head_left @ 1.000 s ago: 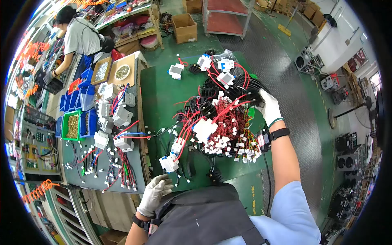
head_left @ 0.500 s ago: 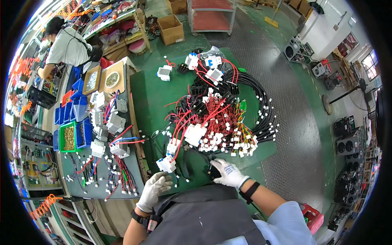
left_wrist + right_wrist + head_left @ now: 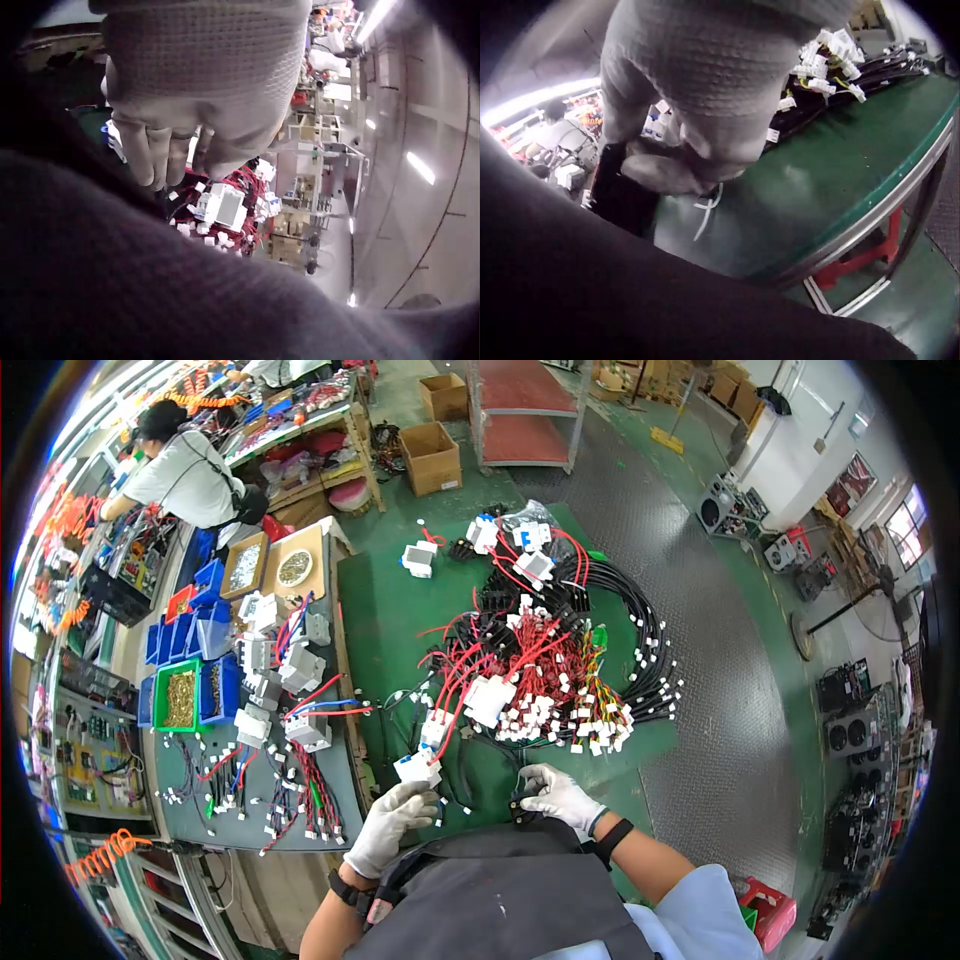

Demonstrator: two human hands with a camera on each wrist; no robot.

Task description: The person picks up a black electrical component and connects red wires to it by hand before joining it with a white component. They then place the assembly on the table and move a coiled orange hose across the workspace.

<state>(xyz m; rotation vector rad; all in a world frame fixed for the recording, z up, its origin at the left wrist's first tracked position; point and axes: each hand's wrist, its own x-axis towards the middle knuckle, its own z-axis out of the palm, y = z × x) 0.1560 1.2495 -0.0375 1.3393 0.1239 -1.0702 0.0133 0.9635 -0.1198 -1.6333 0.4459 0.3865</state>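
My gloved right hand [image 3: 562, 800] grips a black plastic piece [image 3: 520, 813] at the front edge of the green table, close to the apron. The right wrist view shows the black piece [image 3: 624, 187] as a dark block under the curled fingers; its exact kind I cannot tell. A thin white strip [image 3: 705, 216] lies just below that hand. My gloved left hand [image 3: 390, 828] is at the table's left front corner with relaxed, slightly bent fingers and nothing in them. Just beyond it lies a white module [image 3: 417, 768] with red wires.
Behind my hands lies a pile of red wires with white connectors [image 3: 540, 685], ringed by a black cable bundle [image 3: 650, 630]. On the left bench stand blue bins [image 3: 218, 685], a green bin [image 3: 160, 715] and grey modules [image 3: 308, 730]. Another person [image 3: 195, 480] works at the far left.
My right hand has left the black cable bundle at the right, come to the front edge and taken hold of the black piece, then drawn it slightly towards the apron. The left hand stayed nearly still.
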